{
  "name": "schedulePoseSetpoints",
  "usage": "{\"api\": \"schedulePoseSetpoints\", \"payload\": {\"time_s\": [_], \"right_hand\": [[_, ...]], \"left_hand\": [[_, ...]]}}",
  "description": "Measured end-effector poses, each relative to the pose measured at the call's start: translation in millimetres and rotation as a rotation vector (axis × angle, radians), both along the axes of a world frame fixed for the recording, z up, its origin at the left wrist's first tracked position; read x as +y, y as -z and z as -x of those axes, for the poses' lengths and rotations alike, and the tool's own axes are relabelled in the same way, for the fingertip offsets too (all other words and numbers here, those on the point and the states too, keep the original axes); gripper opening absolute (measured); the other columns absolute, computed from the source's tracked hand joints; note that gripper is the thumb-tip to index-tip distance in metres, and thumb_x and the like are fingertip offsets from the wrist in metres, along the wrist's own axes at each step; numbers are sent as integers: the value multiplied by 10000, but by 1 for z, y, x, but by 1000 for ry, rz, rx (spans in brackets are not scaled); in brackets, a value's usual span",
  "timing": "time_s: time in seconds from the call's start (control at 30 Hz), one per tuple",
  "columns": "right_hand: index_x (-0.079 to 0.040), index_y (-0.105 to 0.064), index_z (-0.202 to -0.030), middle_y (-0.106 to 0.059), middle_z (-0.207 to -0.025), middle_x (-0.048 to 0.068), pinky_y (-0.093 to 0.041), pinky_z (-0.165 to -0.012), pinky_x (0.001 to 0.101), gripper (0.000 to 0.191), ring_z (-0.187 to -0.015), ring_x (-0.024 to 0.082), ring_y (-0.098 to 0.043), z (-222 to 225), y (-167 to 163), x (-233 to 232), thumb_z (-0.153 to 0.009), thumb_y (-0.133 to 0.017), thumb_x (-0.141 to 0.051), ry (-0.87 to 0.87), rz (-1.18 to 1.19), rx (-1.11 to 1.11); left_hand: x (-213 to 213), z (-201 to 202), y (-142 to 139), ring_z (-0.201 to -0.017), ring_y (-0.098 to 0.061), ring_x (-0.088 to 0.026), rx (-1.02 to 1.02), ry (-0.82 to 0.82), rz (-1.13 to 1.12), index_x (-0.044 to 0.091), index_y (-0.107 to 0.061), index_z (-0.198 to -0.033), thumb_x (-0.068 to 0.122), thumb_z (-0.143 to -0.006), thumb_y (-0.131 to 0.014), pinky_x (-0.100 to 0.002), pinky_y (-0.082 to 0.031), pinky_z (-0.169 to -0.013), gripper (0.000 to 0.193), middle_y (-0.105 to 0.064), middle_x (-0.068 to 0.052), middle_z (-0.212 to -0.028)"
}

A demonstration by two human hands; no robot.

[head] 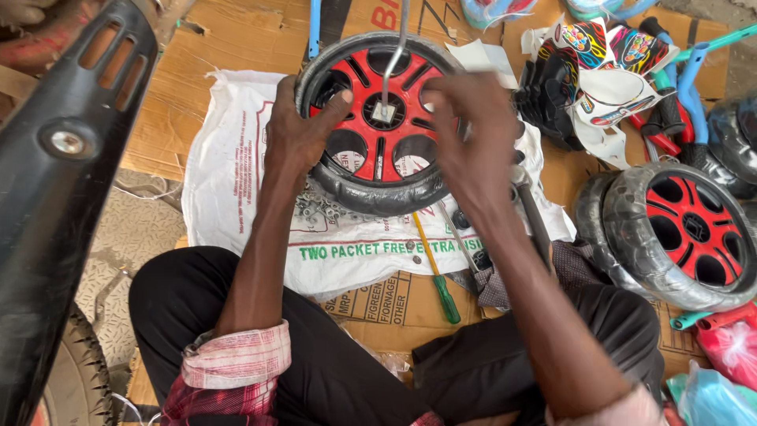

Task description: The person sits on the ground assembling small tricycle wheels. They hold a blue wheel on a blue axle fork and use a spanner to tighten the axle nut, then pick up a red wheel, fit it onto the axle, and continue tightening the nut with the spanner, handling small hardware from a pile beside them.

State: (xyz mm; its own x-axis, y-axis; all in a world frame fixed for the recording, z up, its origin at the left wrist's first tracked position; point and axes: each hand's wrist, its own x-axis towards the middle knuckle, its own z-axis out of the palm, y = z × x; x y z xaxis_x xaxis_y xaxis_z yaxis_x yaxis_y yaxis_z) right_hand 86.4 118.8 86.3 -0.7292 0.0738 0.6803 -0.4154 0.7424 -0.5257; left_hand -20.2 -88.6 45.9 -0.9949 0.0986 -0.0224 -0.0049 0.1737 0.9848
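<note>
L hand (296, 134) clamped on rim of red/black wheel (377, 122); R hand (473, 134) fingers curled at its other side, grip unclear. Metal rod (394, 59) in hub btwn hands; screwdriver (436, 268) just below R wrist.

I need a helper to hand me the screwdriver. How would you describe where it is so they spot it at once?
Find the white sack spread on the cardboard. At its near edge, below the red wheel that the hands hold, lies the screwdriver. It alone has a yellow shaft and green handle.

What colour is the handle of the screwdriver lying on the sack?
Green, on the screwdriver, seen in the head view.
</note>
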Motion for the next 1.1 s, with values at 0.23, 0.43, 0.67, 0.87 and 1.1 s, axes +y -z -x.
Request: {"api": "schedulePoseSetpoints", "payload": {"time_s": [0.23,0.43,0.67,0.87,1.1], "right_hand": [[-32,-705,-1066,-715,-906,145,-551,-663,379,151,-768,256,-722,-102,90,1,-950,-657,-115,224,140,-484],[-47,-731,-1067,-734,-1014,156,-560,-762,442,188,-901,367,-702,-109,125,-20,-900,-658,-92,71,-198,-698],[-22,-804,-1066,-747,-934,73,-579,-813,330,214,-886,152,-704,-91,19,8,-940,-716,-170,-299,408,-846],[14,-732,-1140,-696,-967,59,-608,-858,311,288,-904,152,-721,-2,-66,21,-905,-788,-142,-101,731,-315],[13,-734,-1187,-738,-1009,38,-608,-816,274,221,-890,106,-690,54,-68,15,-991,-773,-81,-268,661,-111]], "left_hand": [[6,2,7,-1111,-696,-271,24,-90,100,7,-487,-1403,550,-745,-849,-379,-561,-928,927,-686,-188,-1233],[9,3,10,-1160,-692,-313,20,-85,129,25,-502,-1438,574,-713,-807,-395,-531,-966,959,-696,-206,-1279],[12,2,13,-1113,-729,-319,121,-59,95,3,-554,-1377,553,-739,-791,-418,-547,-970,875,-739,-213,-1228],[14,1,4,-1111,-646,-390,52,-91,269,21,-491,-1408,555,-726,-829,-494,-503,-937,930,-641,-251,-1202],[16,-2,1,-1086,-654,-368,89,-65,241,61,-584,-1286,569,-728,-811,-503,-513,-928,788,-692,-208,-1143]]}}
